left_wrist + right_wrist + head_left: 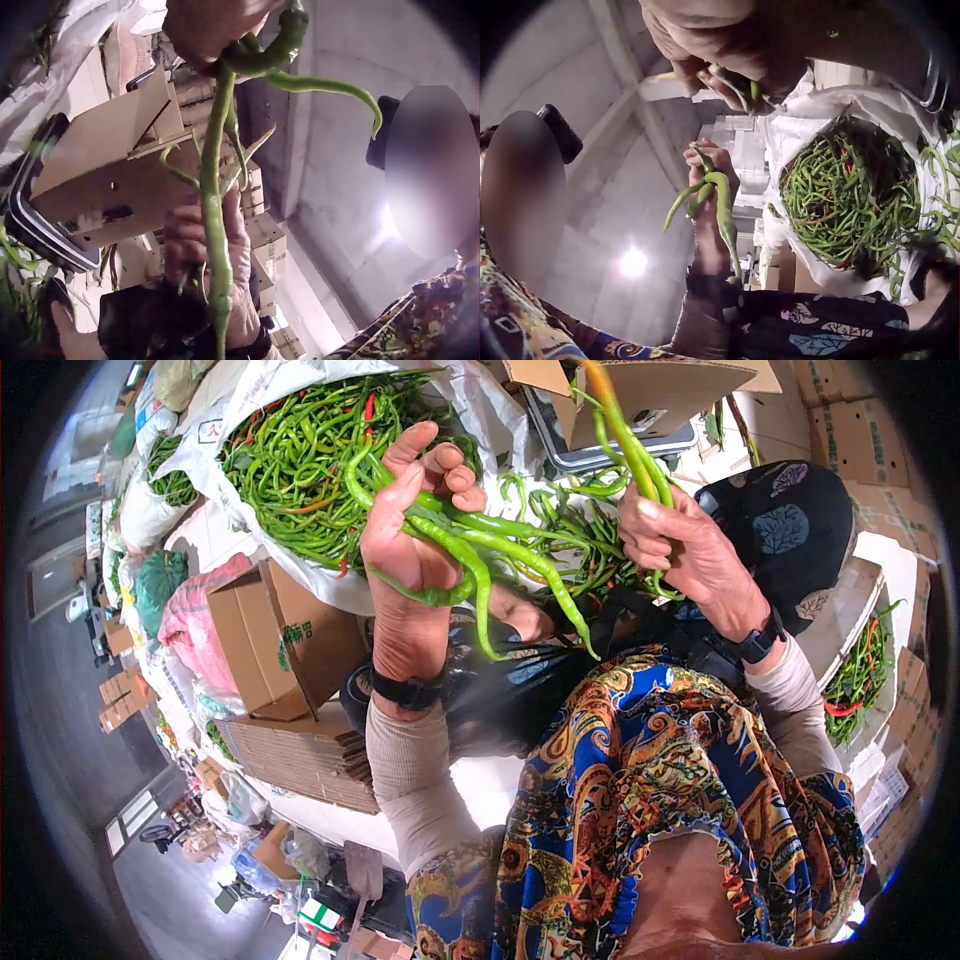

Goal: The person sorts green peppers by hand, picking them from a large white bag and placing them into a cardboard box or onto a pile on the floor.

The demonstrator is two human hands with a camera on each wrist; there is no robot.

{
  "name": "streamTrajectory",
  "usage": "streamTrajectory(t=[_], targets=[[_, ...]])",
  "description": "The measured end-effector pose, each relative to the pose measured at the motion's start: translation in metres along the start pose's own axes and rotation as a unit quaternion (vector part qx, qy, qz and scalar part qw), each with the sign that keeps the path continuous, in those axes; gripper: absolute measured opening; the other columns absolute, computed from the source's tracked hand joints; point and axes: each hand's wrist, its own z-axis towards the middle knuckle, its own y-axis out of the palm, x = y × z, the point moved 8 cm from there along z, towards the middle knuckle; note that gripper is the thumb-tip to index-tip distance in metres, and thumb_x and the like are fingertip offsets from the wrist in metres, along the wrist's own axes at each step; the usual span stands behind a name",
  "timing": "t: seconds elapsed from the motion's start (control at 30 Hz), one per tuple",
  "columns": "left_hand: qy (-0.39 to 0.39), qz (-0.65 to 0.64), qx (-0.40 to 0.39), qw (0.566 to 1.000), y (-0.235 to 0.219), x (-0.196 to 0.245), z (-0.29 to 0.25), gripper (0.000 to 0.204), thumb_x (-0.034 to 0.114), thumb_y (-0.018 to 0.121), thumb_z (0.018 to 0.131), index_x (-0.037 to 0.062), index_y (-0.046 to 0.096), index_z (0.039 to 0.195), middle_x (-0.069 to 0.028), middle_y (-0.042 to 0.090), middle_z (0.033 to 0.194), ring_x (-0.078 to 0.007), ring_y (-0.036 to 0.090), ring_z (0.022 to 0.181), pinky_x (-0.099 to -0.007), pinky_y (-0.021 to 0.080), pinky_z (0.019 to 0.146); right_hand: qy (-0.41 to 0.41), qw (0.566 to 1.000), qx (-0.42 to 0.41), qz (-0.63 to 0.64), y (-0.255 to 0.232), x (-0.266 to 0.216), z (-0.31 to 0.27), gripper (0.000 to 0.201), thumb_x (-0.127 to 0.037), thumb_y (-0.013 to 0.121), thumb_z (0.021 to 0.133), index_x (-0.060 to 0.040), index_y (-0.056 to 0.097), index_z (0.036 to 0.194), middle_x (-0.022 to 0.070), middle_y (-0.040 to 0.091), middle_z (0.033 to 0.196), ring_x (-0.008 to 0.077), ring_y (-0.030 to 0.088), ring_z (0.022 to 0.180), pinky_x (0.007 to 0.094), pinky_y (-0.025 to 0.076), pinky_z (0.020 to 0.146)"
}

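My left hand [395, 550] is raised before the sack, palm up and fingers curled, holding several long green chili peppers [478, 578]. Their tips hang toward the lap. In the right wrist view these peppers [721, 199] stick out from the fist in different directions. Across from it, my right hand [690, 545] grips a few more chili peppers [628, 445] upright between thumb and fingers; one turns orange toward its top end. A heap of green chili peppers [300, 475], with a few red ones, fills a white sack [205, 460] behind the left hand.
More chili peppers [600, 530] lie loose between the hands, beyond the knees. An open cardboard box [262, 645] and stacked flattened cardboard [300, 762] stand at left. Another carton [690, 395] rests on a dark-rimmed platform. A white foam box [850, 610] with peppers is at right.
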Motion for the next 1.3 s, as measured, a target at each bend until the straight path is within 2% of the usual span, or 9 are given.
streamTrajectory(t=[0.1, 0.33, 0.4, 0.53, 0.6, 0.77, 1.03, 1.1, 1.3], targets=[[-0.019, -0.016, -0.020, 0.999, 0.003, -0.008, 0.001, 0.030, 0.012, 0.046, 0.092, 0.0040, 0.051, 0.121, -0.0131, 0.063, 0.098, -0.0189, 0.055, 0.083, -0.0308, 0.049, 0.072, 0.042, 0.981, 0.123, -0.147, 0.002, 0.009, 0.009, 0.022, -0.022, 0.069, 0.087, -0.0035, 0.060, 0.095, -0.0007, 0.060, 0.081, 0.0062, 0.051, 0.064, 0.0193, 0.042, 0.057], [-0.054, -0.037, -0.083, 0.994, 0.003, -0.026, 0.001, 0.037, 0.011, 0.042, 0.090, 0.0046, 0.045, 0.126, -0.0164, 0.063, 0.106, -0.0245, 0.059, 0.095, -0.0368, 0.051, 0.083, 0.140, 0.987, -0.012, -0.083, 0.044, 0.049, 0.030, 0.026, -0.013, 0.067, 0.088, 0.0027, 0.057, 0.106, 0.0098, 0.066, 0.091, 0.0129, 0.065, 0.076, 0.0222, 0.053, 0.064], [-0.052, 0.035, 0.005, 0.998, 0.001, -0.029, -0.001, 0.043, 0.012, 0.042, 0.089, 0.0052, 0.040, 0.132, -0.0193, 0.058, 0.118, -0.0285, 0.057, 0.109, -0.0404, 0.048, 0.092, 0.142, 0.988, 0.019, -0.061, 0.042, 0.049, 0.029, 0.022, -0.009, 0.066, 0.088, 0.0030, 0.055, 0.103, 0.0121, 0.065, 0.089, 0.0135, 0.065, 0.074, 0.0229, 0.053, 0.063], [-0.089, 0.113, 0.032, 0.989, 0.003, -0.038, -0.007, 0.057, 0.013, 0.042, 0.090, 0.0031, 0.025, 0.143, -0.0230, 0.048, 0.131, -0.0338, 0.051, 0.118, -0.0475, 0.043, 0.099, 0.065, 0.979, 0.074, -0.176, 0.017, 0.029, 0.024, 0.020, -0.010, 0.066, 0.087, -0.0004, 0.053, 0.099, 0.0080, 0.063, 0.084, 0.0089, 0.060, 0.067, 0.0205, 0.047, 0.055], [-0.096, 0.119, 0.041, 0.987, 0.000, -0.041, -0.009, 0.056, 0.012, 0.043, 0.090, -0.0001, 0.026, 0.142, -0.0228, 0.048, 0.131, -0.0340, 0.050, 0.119, -0.0479, 0.043, 0.099, -0.016, 0.932, 0.116, -0.342, 0.018, 0.005, 0.016, 0.021, -0.012, 0.066, 0.087, -0.0011, 0.054, 0.100, 0.0048, 0.063, 0.083, 0.0070, 0.059, 0.068, 0.0192, 0.043, 0.053], [-0.138, 0.213, 0.082, 0.964, -0.019, -0.046, -0.013, 0.049, 0.012, 0.050, 0.092, -0.0047, 0.035, 0.136, -0.0195, 0.051, 0.126, -0.0282, 0.053, 0.114, -0.0430, 0.048, 0.092, -0.026, 0.883, 0.169, -0.437, 0.008, -0.013, -0.001, 0.037, -0.017, 0.062, 0.091, 0.0017, 0.055, 0.123, 0.0051, 0.067, 0.091, 0.0059, 0.058, 0.069, 0.0195, 0.044, 0.058], [-0.156, 0.301, 0.060, 0.939, -0.016, -0.045, -0.013, 0.042, 0.015, 0.053, 0.094, -0.0079, 0.044, 0.128, -0.0238, 0.056, 0.120, -0.0303, 0.059, 0.108, -0.0404, 0.049, 0.093, -0.105, 0.901, 0.222, -0.357, -0.017, -0.019, -0.005, 0.021, -0.019, 0.060, 0.092, 0.0012, 0.065, 0.096, 0.0011, 0.063, 0.076, 0.0065, 0.053, 0.065, 0.0218, 0.042, 0.059], [-0.127, 0.417, 0.063, 0.898, -0.022, -0.036, -0.012, 0.039, 0.019, 0.051, 0.096, -0.0094, 0.051, 0.123, -0.0223, 0.059, 0.118, -0.0279, 0.059, 0.109, -0.0374, 0.048, 0.093, -0.106, 0.909, 0.215, -0.342, -0.011, -0.019, -0.005, 0.020, -0.018, 0.059, 0.092, 0.0007, 0.066, 0.095, 0.0008, 0.063, 0.077, 0.0063, 0.053, 0.066, 0.0216, 0.042, 0.059], [-0.141, 0.341, 0.037, 0.929, 0.003, -0.039, -0.010, 0.045, 0.029, 0.043, 0.100, -0.0076, 0.049, 0.126, -0.0226, 0.061, 0.115, -0.0244, 0.061, 0.104, -0.0339, 0.049, 0.088, -0.068, 0.932, 0.213, -0.285, -0.012, -0.007, -0.007, 0.020, -0.017, 0.056, 0.094, 0.0003, 0.062, 0.104, 0.0030, 0.065, 0.086, 0.0082, 0.058, 0.076, 0.0224, 0.046, 0.066]])
